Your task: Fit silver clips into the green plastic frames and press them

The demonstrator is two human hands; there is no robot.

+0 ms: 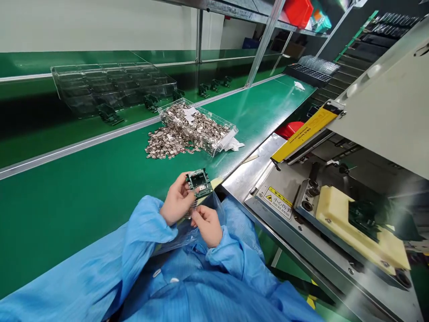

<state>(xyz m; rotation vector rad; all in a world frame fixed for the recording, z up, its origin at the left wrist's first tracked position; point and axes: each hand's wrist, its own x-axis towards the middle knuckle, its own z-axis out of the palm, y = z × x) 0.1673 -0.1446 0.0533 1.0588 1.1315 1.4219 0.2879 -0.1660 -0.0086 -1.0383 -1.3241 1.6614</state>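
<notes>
Between thumb and fingers, my left hand (pixel 176 200) grips a dark green plastic frame (pixel 200 182) with a square opening and small clips along its edges. Just below it, my right hand (pixel 207 223) is closed in a pinch at a small ribbed metallic strip (pixel 193 205); how much of it the fingers hold is partly hidden. A clear plastic bag (pixel 182 237) lies in my lap under both hands. Beyond them on the green bench is a pile of small metal pieces (pixel 166 143), spilling beside a tilted clear tray (pixel 219 151) full of the same pieces.
To my right stands a machine with a yellow bar (pixel 304 132), a hand-injury warning label (pixel 278 201) and a cream fixture (pixel 335 214) holding a dark part. Several dark green frames (pixel 109 115) and clear blister trays (pixel 110 87) are behind the metal rail. A metal post (pixel 266 42) rises from the bench.
</notes>
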